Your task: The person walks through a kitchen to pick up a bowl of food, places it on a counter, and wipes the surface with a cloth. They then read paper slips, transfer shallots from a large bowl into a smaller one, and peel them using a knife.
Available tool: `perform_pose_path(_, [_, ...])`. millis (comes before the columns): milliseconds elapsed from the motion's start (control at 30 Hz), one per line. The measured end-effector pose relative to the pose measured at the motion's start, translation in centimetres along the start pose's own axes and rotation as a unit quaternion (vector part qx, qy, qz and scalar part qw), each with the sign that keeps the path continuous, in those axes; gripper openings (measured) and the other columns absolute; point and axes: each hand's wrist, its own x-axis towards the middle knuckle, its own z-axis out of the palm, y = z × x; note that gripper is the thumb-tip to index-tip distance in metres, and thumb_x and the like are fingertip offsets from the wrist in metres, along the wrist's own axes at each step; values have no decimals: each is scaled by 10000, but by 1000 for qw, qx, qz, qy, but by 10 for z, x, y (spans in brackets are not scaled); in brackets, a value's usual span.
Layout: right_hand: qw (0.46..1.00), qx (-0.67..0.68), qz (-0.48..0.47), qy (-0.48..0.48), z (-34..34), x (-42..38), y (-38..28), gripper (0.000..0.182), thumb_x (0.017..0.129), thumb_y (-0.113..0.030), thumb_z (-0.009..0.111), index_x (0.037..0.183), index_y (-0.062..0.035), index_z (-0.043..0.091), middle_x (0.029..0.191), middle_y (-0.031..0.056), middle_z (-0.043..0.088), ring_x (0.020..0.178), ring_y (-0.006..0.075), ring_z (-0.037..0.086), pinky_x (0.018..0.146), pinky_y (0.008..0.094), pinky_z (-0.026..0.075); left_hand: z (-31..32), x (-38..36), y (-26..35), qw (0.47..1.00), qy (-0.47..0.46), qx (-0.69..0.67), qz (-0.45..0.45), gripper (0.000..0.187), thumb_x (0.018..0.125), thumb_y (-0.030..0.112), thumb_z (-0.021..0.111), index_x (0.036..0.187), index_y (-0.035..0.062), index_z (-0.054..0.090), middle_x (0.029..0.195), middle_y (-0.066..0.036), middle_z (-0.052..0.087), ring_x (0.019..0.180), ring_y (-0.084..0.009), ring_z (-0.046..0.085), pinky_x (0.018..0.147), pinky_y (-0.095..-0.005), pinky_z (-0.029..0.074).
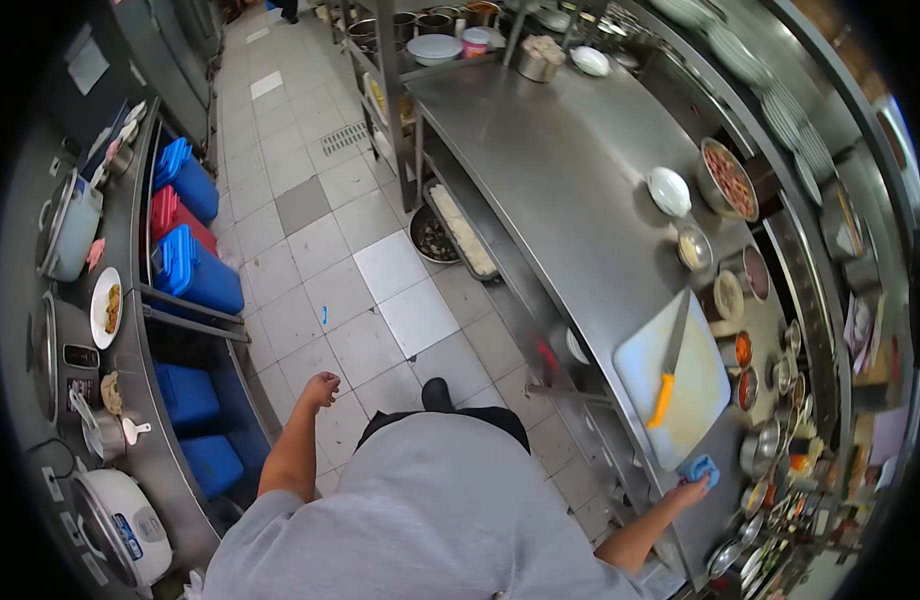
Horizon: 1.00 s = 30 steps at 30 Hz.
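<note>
Over the tiled floor, my left hand (pixel 322 389) hangs away from the counters with loosely bent fingers and nothing visible in it. My right hand (pixel 688 491) is closed on a blue cloth (pixel 700 468) at the steel worktop, just beside the near end of a white cutting board (pixel 645 355). On that board lies a knife with a yellow-orange handle (pixel 662 400), its blade pointing away from me. The cloth is bunched up, and part of it is hidden by my fingers.
The steel worktop (pixel 540 150) runs along my right, with a bowl of chopped pieces (pixel 728 180), a white dish (pixel 669 191) and small sauce containers. To my left, a counter holds a rice cooker (pixel 125 525) above blue bins (pixel 195 270). A tray (pixel 465 235) juts from the lower shelf.
</note>
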Motion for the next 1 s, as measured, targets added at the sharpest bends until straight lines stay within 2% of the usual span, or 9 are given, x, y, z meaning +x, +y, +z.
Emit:
perform_pose_path(67, [989, 101, -98, -34, 59, -49, -67, 489, 877, -267, 631, 1281, -16, 518, 1126, 112, 629, 1010, 233, 609, 857, 355, 492, 4, 6, 0, 1000, -4, -28, 1, 274, 897, 306, 609, 1053, 85, 565, 859, -88, 639, 572, -186, 579, 467, -324, 471])
perform_pose_path(233, [911, -164, -304, -224, 213, -100, -167, 336, 898, -187, 632, 1145, 33, 569, 1033, 85, 622, 918, 160, 571, 821, 290, 460, 25, 23, -12, 997, -38, -39, -57, 239, 910, 321, 607, 1022, 112, 580, 814, -68, 638, 549, -191, 575, 501, -364, 491])
perform_pose_path(333, [867, -354, -151, -316, 304, -147, -180, 475, 862, -284, 682, 1176, 50, 557, 1059, 126, 626, 968, 195, 585, 860, 307, 459, 30, 33, -2, 996, -42, -58, -57, 274, 915, 343, 601, 1058, 111, 573, 869, -85, 650, 598, -216, 597, 527, -378, 506])
perform_pose_path(467, [776, -381, -351, -361, 422, -171, -91, 742, 819, -418, 694, 1351, 38, 451, 1399, 276, 412, 1320, 386, 384, 1097, 415, 304, 20, 54, 9, 993, -38, -96, -55, 320, 905, 377, 611, 1092, 120, 580, 953, -110, 672, 647, -239, 614, 548, -385, 514])
perform_pose_path(533, [722, -441, -396, -356, 485, -167, 2, 758, 836, -489, 635, 1363, 21, 445, 1478, 258, 308, 1353, 426, 312, 1107, 466, 267, 8, 69, 17, 994, -32, -88, -60, 300, 900, 335, 597, 1093, 110, 551, 886, -103, 652, 616, -249, 614, 524, -394, 495])
perform_pose_path(600, [728, -522, -357, -265, 541, -230, 12, 768, 864, -532, 559, 1389, 11, 417, 1505, 241, 270, 1360, 451, 285, 1103, 517, 248, -5, 72, 35, 998, -2, -44, -36, 296, 904, 333, 593, 1087, 104, 549, 923, -122, 653, 630, -266, 622, 512, -401, 496])
perform_pose_path(833, [759, -487, -372, -221, 782, -248, 4, 682, 897, -499, 494, 1343, 16, 472, 1481, 242, 315, 1338, 451, 323, 1110, 535, 220, -86, 71, 148, 996, 20, 53, -64, 236, 906, 287, 608, 1038, 92, 603, 830, -70, 646, 578, -194, 556, 489, -352, 461])
perform_pose_path(900, [680, -516, -468, -228, 860, -270, 13, 689, 884, -486, 509, 1313, 52, 487, 1401, 236, 443, 1313, 434, 376, 1105, 516, 251, -110, 93, 193, 996, 64, 18, -62, 250, 911, 282, 604, 1028, 62, 613, 820, -66, 640, 599, -180, 572, 507, -338, 469])
perform_pose_path(1000, [668, -439, -501, -331, 961, -373, 17, 671, 871, -447, 515, 1303, 67, 492, 1371, 222, 483, 1322, 400, 376, 1142, 471, 201, -136, 145, 250, 994, 106, -10, 11, 271, 924, 294, 594, 1023, 42, 613, 816, -59, 635, 654, -140, 586, 545, -285, 467])
